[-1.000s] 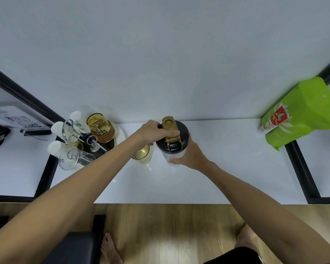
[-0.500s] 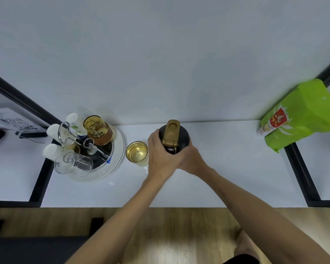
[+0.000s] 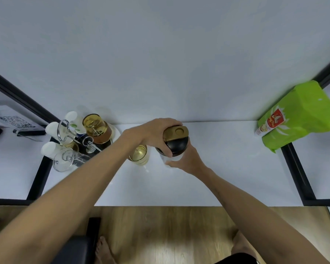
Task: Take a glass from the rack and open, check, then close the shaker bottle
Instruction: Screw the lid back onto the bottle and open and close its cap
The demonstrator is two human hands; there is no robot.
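The shaker bottle (image 3: 176,148) has a clear body and a black lid with a gold flip cap (image 3: 176,132). It stands on the white table (image 3: 227,168) near the back wall. My left hand (image 3: 154,133) grips the lid from above and the left. My right hand (image 3: 185,159) wraps the clear body from the front right. A yellow-tinted glass (image 3: 139,154) stands upright just left of the bottle, partly hidden by my left wrist. The round glass rack (image 3: 78,141) sits at the far left with several glasses and white cups on its wire pegs.
A green bag (image 3: 301,113) leans at the table's right end. Black frame bars (image 3: 297,174) border the table on both sides. A paper with a QR code (image 3: 10,119) lies far left. Wooden floor and my bare feet show below the front edge.
My left hand moved from the front of the lid to over its top and left side. The gold cap now points to the right. My right hand stays on the bottle's body.
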